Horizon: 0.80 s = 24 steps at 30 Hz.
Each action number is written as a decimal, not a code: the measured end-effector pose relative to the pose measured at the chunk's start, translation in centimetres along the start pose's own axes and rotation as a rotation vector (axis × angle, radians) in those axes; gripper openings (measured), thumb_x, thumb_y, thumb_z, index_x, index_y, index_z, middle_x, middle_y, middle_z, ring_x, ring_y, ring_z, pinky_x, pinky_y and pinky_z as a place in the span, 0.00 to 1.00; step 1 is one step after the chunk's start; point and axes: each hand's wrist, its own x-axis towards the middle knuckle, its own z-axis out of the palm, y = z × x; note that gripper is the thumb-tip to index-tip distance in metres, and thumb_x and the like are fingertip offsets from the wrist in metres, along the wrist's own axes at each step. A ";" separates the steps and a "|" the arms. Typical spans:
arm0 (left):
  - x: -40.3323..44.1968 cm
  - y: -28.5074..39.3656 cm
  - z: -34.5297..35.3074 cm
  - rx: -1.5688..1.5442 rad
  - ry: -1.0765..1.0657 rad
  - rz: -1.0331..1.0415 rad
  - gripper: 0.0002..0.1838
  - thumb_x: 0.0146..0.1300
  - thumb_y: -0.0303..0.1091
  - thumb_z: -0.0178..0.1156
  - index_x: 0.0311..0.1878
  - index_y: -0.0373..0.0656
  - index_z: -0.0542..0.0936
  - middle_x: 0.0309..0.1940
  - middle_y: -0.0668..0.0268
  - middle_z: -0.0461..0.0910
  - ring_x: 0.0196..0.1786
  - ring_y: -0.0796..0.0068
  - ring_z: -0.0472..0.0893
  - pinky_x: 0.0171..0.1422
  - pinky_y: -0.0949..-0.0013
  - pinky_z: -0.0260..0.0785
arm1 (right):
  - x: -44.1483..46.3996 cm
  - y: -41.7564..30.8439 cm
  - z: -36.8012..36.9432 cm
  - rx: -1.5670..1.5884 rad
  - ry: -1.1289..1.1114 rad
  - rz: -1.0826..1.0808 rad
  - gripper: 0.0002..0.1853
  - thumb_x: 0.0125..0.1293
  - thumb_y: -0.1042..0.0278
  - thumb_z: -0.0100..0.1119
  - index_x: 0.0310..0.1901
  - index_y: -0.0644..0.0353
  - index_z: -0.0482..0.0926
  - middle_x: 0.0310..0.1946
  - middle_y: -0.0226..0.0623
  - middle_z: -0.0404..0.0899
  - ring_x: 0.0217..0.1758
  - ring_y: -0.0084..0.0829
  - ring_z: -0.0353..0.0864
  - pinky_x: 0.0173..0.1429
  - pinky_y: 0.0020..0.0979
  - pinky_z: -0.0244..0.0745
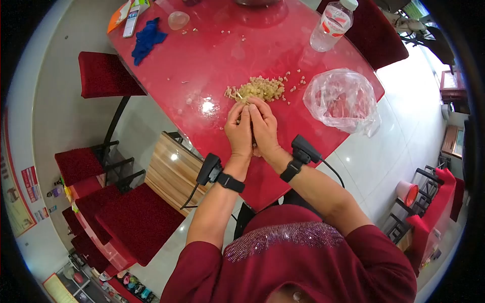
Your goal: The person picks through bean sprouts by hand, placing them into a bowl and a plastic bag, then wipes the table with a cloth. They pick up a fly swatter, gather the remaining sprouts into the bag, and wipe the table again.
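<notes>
A heap of small pale yellow-green pieces point(262, 88), some with thin whitish tails like bean sprouts, lies on the red table point(217, 55). At its near edge, my left hand point(238, 132) and my right hand point(264, 129) are side by side, thumbs and fingertips pressed together. A small pale sprout-like piece shows at the fingertips of both hands; its full shape is hidden. Several loose bits are scattered right of the heap. Some darker material is partly visible between and below my palms, too covered to name.
A crumpled clear plastic bag point(343, 101) lies to the right, with a clear bottle point(332, 25) behind it. Far left are a blue cloth point(148, 41), a small clear cup point(178, 20) and a phone-like object point(131, 21). Red chairs point(139, 222) stand around the table.
</notes>
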 end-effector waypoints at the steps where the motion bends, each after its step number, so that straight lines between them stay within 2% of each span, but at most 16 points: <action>1: 0.0 0.5 -0.2 -0.132 -0.007 -0.052 0.11 0.59 0.30 0.53 0.42 0.34 0.76 0.45 0.60 0.74 0.49 0.70 0.72 0.53 0.72 0.63 | -0.1 -0.4 0.3 0.004 0.003 -0.001 0.11 0.61 0.70 0.47 0.42 0.65 0.74 0.48 0.41 0.70 0.53 0.32 0.68 0.58 0.28 0.60; 2: -0.1 1.2 -0.4 -0.263 -0.013 -0.101 0.10 0.59 0.29 0.53 0.41 0.34 0.76 0.44 0.62 0.75 0.47 0.73 0.73 0.52 0.73 0.64 | -0.3 -0.9 0.7 0.053 0.014 0.036 0.11 0.61 0.70 0.47 0.42 0.66 0.74 0.47 0.39 0.71 0.52 0.29 0.68 0.57 0.27 0.61; 4: -0.1 2.2 -0.6 -0.277 -0.016 -0.104 0.10 0.59 0.29 0.53 0.41 0.34 0.76 0.42 0.63 0.75 0.45 0.75 0.73 0.51 0.74 0.64 | -0.4 -1.5 1.3 0.111 0.020 0.061 0.11 0.61 0.70 0.47 0.42 0.66 0.74 0.46 0.37 0.71 0.51 0.27 0.68 0.55 0.26 0.62; 6: -0.3 3.5 -0.7 -0.295 -0.029 -0.110 0.09 0.59 0.29 0.53 0.40 0.35 0.77 0.41 0.64 0.76 0.43 0.77 0.73 0.49 0.75 0.65 | -0.5 -2.1 1.5 0.347 0.027 0.275 0.10 0.61 0.70 0.48 0.41 0.66 0.74 0.43 0.35 0.72 0.46 0.24 0.69 0.52 0.23 0.64; 9: -1.0 5.8 -0.1 -0.298 -0.081 -0.147 0.09 0.59 0.29 0.52 0.40 0.34 0.77 0.38 0.64 0.77 0.40 0.77 0.74 0.45 0.76 0.66 | -0.9 -4.5 1.1 0.360 0.036 0.231 0.10 0.61 0.70 0.47 0.40 0.65 0.74 0.39 0.32 0.73 0.43 0.21 0.70 0.49 0.22 0.65; 12: -2.3 9.0 2.2 -0.158 -0.088 -0.122 0.10 0.59 0.30 0.53 0.39 0.34 0.77 0.36 0.64 0.77 0.38 0.78 0.74 0.43 0.76 0.67 | -0.8 -7.9 -0.8 0.454 0.051 0.200 0.10 0.61 0.70 0.47 0.41 0.64 0.74 0.37 0.31 0.74 0.40 0.21 0.70 0.46 0.22 0.66; 15: -3.9 11.9 5.8 -0.083 -0.109 -0.043 0.09 0.58 0.29 0.53 0.38 0.35 0.78 0.35 0.64 0.78 0.37 0.79 0.75 0.42 0.77 0.67 | -0.6 -12.2 -4.1 0.494 0.157 0.215 0.09 0.62 0.71 0.46 0.40 0.64 0.74 0.35 0.32 0.74 0.38 0.20 0.71 0.43 0.21 0.68; 17: -4.9 12.9 9.5 0.009 -0.247 0.210 0.10 0.58 0.30 0.53 0.37 0.34 0.78 0.31 0.65 0.78 0.32 0.81 0.75 0.36 0.80 0.67 | 0.5 -12.6 -7.4 0.584 0.196 0.157 0.09 0.62 0.72 0.45 0.39 0.63 0.74 0.35 0.32 0.75 0.37 0.21 0.72 0.42 0.22 0.70; 18: -5.2 12.9 11.5 0.007 -0.254 0.220 0.10 0.58 0.30 0.53 0.37 0.34 0.78 0.31 0.65 0.78 0.32 0.81 0.75 0.36 0.80 0.67 | 1.0 -13.0 -9.1 0.561 0.245 0.133 0.09 0.61 0.71 0.45 0.39 0.63 0.74 0.35 0.33 0.75 0.37 0.22 0.73 0.42 0.22 0.70; 20: -5.5 11.8 15.3 -0.079 -0.362 0.033 0.10 0.56 0.31 0.54 0.35 0.33 0.79 0.29 0.66 0.78 0.31 0.81 0.75 0.35 0.79 0.66 | 2.3 -13.4 -12.4 0.545 0.295 0.104 0.09 0.61 0.71 0.46 0.39 0.63 0.74 0.35 0.33 0.75 0.37 0.22 0.73 0.42 0.23 0.71; 21: -5.5 11.5 17.0 -0.076 -0.369 0.042 0.10 0.56 0.31 0.54 0.35 0.33 0.79 0.29 0.66 0.78 0.31 0.81 0.75 0.35 0.79 0.66 | 3.1 -13.1 -14.1 0.577 0.355 0.136 0.09 0.60 0.71 0.47 0.40 0.63 0.73 0.35 0.33 0.75 0.37 0.23 0.73 0.42 0.23 0.71; 23: -5.0 10.6 20.1 -0.041 -0.484 -0.164 0.11 0.55 0.32 0.55 0.34 0.34 0.79 0.28 0.67 0.78 0.31 0.82 0.75 0.33 0.78 0.66 | 4.9 -12.4 -16.7 0.619 0.419 0.167 0.09 0.59 0.70 0.47 0.40 0.63 0.73 0.35 0.34 0.75 0.37 0.23 0.74 0.42 0.24 0.71; 24: -4.1 9.7 21.6 -0.033 -0.491 -0.159 0.11 0.55 0.32 0.55 0.34 0.34 0.79 0.28 0.67 0.78 0.31 0.82 0.75 0.33 0.78 0.66 | 5.8 -12.0 -17.7 0.614 0.476 0.193 0.10 0.59 0.70 0.48 0.41 0.63 0.73 0.36 0.34 0.75 0.37 0.24 0.74 0.42 0.24 0.71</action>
